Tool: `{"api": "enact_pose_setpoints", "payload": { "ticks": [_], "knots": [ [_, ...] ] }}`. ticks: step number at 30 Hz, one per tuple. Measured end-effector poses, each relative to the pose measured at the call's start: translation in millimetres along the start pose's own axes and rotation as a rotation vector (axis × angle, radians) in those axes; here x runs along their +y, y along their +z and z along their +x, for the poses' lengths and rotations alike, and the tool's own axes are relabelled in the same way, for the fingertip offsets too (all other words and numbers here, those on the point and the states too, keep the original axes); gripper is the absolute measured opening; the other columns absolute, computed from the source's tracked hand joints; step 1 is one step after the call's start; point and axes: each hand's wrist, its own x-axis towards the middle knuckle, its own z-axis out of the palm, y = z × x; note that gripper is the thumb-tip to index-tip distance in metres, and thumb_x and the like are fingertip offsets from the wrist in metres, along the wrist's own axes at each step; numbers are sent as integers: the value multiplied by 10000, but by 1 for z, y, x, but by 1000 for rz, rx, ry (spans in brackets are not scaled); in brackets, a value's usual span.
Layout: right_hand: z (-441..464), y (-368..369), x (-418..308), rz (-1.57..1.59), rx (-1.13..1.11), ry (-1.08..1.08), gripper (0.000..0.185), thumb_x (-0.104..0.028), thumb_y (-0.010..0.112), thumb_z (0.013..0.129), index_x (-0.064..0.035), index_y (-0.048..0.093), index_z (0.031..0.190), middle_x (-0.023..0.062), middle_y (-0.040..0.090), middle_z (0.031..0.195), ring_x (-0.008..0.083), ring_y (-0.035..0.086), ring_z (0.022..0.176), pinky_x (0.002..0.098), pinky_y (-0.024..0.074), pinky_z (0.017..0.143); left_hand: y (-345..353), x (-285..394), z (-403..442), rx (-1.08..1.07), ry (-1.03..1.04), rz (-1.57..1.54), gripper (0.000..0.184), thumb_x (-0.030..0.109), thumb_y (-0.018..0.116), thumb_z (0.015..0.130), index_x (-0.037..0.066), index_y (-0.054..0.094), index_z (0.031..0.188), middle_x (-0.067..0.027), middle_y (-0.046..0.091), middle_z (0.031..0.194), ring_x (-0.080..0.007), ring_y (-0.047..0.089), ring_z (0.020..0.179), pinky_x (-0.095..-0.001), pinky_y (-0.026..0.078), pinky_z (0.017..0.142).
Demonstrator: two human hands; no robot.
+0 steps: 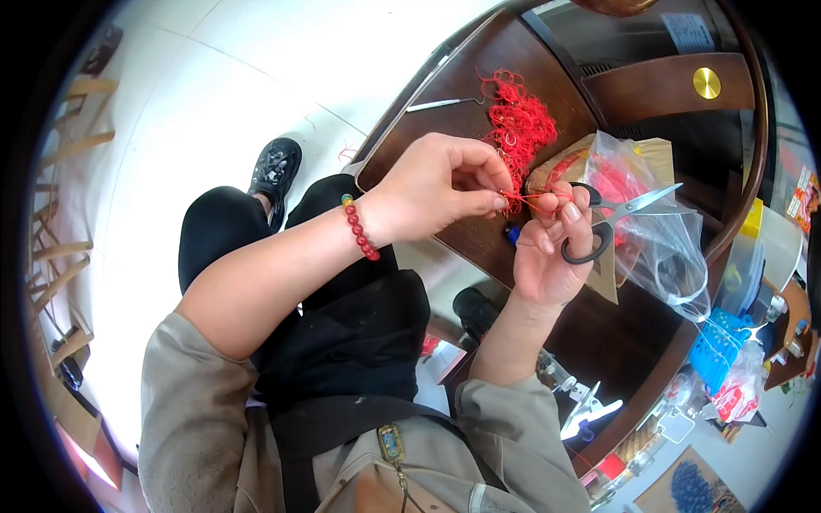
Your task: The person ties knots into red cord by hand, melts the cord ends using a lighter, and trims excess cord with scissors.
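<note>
My left hand, with a red bead bracelet on its wrist, pinches a thin red cord between thumb and fingers. Facing it, my right hand is closed with its fingertips on the other part of this cord. Black-handled scissors hang on the right hand's fingers, their blades pointing away to the right. Just beyond both hands, a tangled heap of red cords lies on the dark wooden surface. The fingertips partly hide the cord.
A white-handled hook tool lies left of the heap. To the right are a clear plastic bag and brown paper packaging. A blue object shows behind my right hand. A blue bag and other small goods stand farther right.
</note>
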Motion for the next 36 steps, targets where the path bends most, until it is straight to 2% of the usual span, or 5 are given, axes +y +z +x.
{"api": "enact_pose_setpoints", "payload": {
  "ticks": [6,10,13,18,36],
  "knots": [
    [-6,7,5,-187,148,-98,167,0,575,860,-71,475,975,98,602,972,184,647,860,216,435,517,-3,14,-5,39,-50,-2,106,63,643,876,-5,645,957,-37,661,856,-81,626,787,-209,494,688],
    [-7,0,21,-713,258,-550,233,63,623,818,-52,468,950,177,620,1034,186,599,925,270,484,739,-7,12,-2,34,22,74,97,71,639,882,-10,640,935,-24,635,840,-68,599,740,-199,479,646],
    [-14,7,19,-773,130,-501,239,56,637,810,-48,462,936,182,622,1058,199,583,976,317,455,866,-8,11,-2,18,54,182,76,53,629,878,-21,625,897,-22,602,828,-66,577,707,-200,470,620],
    [-7,5,22,-914,24,-184,197,58,663,795,-21,500,871,87,639,937,88,555,812,219,453,764,-11,12,-2,-2,246,482,51,5,621,836,-33,594,857,-37,570,806,-79,569,684,-211,468,607],
    [-1,-14,29,154,-128,139,176,15,561,805,-80,486,934,80,577,896,252,577,972,440,413,957,-20,13,0,-86,-202,-171,64,90,566,898,61,556,954,-24,616,886,-76,570,856,-210,431,761]
  ]
}}
